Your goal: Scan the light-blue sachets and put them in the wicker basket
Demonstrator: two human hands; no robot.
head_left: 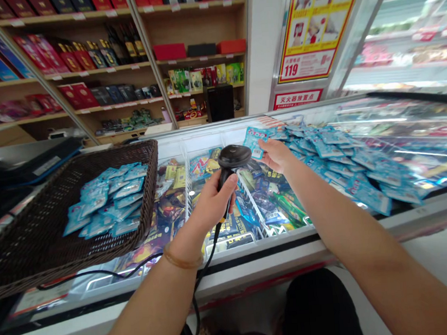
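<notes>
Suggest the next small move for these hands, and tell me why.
Probably steady the blue packet in front of the black scanner's head: the right hand pinches the packet just beside it in this view, while the left hand grips the scanner's handle. Whether a scan has registered can't be seen.

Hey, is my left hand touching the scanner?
Touching. The head view shows the left hand wrapped around the black scanner below its wide head, with the thumb lying against it.

Glossy plastic packet (254, 139), smooth plastic scanner (233, 157), rough woven basket (56, 211)
</notes>
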